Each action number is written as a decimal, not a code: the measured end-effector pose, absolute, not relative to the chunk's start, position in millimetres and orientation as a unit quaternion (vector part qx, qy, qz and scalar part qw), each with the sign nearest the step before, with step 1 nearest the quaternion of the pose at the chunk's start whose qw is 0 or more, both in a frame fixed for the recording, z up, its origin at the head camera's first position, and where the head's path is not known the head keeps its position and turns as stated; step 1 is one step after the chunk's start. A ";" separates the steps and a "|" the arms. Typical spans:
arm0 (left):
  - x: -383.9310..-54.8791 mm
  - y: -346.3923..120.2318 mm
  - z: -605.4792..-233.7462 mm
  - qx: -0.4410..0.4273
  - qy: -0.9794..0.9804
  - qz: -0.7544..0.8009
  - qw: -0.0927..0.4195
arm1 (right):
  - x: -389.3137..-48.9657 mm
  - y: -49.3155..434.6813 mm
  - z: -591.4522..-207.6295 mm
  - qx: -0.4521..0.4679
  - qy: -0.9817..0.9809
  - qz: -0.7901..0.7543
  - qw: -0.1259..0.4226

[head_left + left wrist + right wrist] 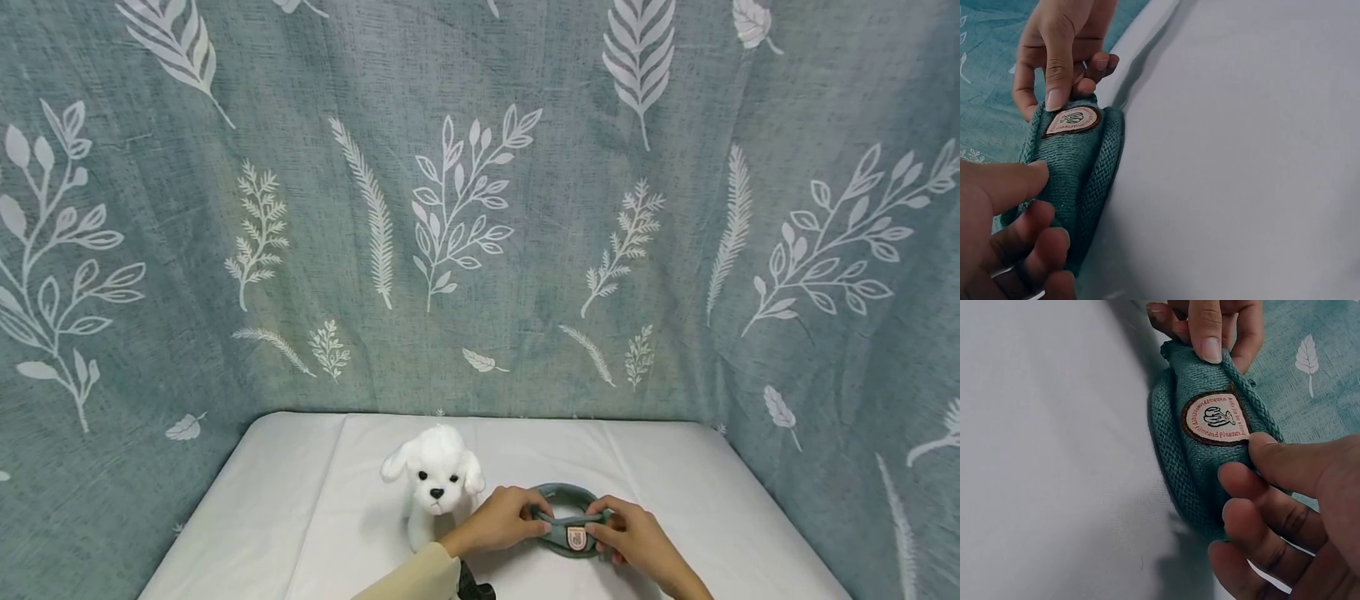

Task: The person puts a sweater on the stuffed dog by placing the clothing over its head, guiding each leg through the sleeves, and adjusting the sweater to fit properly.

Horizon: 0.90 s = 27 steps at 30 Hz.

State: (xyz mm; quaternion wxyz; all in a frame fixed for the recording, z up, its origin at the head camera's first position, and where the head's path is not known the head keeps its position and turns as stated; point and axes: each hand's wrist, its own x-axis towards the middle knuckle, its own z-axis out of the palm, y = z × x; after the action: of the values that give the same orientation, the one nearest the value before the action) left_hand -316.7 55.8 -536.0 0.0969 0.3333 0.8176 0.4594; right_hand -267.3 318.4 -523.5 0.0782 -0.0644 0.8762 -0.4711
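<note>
Both hands hold a teal knitted band [557,535] with rolled edges, opened into a ring on the right half of the table. A pinkish patch [1215,419] with printed lettering and a dark stitched border is sewn on its near side. My left hand [498,521] pinches the upper edge left of the patch, thumb on the near face. On the other side, my right hand [637,537] pinches the same edge close to the patch. A white plush dog [438,479] stands upright just left of the band, partly behind my left forearm.
A white cloth [322,500] with fold lines covers the table. Teal curtains [480,350] with white leaf prints rise along the back and both sides. Near my left wrist, a black strap-like object [476,585] shows at the lower frame edge.
</note>
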 end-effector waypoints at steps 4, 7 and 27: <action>-316.5 56.9 -537.4 0.308 0.798 0.506 0.111 | -268.4 321.6 -525.6 -0.042 0.857 -0.506 0.091; -316.5 57.6 -537.3 0.293 0.780 0.538 0.125 | -270.1 325.0 -529.1 -0.037 0.849 -0.519 0.092; -314.3 59.9 -525.1 0.251 0.762 0.581 0.138 | -264.4 325.8 -518.9 -0.032 0.836 -0.542 0.075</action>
State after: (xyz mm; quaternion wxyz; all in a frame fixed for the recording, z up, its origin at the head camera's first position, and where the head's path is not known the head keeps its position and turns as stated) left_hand -314.3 59.9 -525.1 0.1383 0.2507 0.7619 0.5809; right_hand -264.4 325.8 -518.9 0.0748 -0.0320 0.8363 -0.5421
